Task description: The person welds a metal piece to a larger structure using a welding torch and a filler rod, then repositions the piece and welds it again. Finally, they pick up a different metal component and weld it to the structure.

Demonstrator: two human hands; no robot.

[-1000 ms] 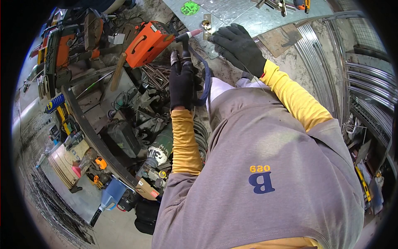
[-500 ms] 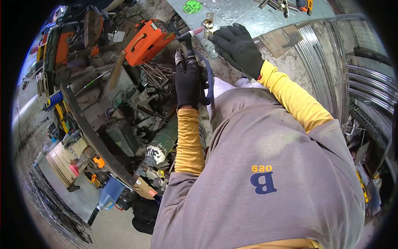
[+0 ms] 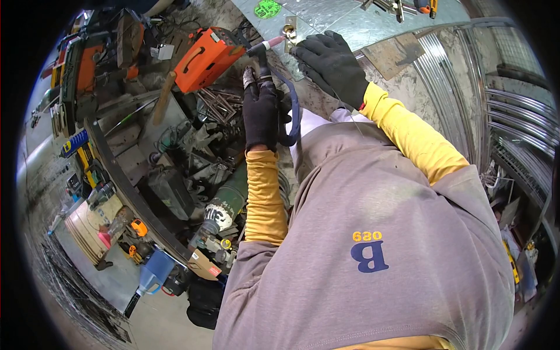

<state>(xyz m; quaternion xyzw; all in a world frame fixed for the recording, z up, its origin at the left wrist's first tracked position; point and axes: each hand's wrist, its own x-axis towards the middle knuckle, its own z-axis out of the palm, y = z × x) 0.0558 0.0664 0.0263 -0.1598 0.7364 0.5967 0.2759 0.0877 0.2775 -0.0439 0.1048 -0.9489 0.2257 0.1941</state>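
Note:
My left hand (image 3: pixel 261 114), in a black glove, is closed around a welding torch (image 3: pixel 262 56) with a pink nozzle. The nozzle tip points at a small metal plate with a round, shiny fitting (image 3: pixel 289 30) on the metal tabletop (image 3: pixel 344 20). My right hand (image 3: pixel 331 65), also gloved, lies at the table edge beside the plate, fingers bent and close together. A thin rod (image 3: pixel 354 121) runs back from beneath this hand past the wrist; the grip on it is mostly hidden. The torch's dark cable (image 3: pixel 295 111) loops down beside my left hand.
An orange machine (image 3: pixel 209 59) stands left of the torch, near scrap metal rods (image 3: pixel 220 104). A green gas cylinder (image 3: pixel 227 195) lies beside my left forearm. Long metal tubes (image 3: pixel 446 87) are at right. A green disc (image 3: pixel 267 9) and tools lie on the tabletop.
Both hands and the torch have shifted very slightly left in view. The nozzle stays beside the fitting, and the right hand keeps its place at the table edge.

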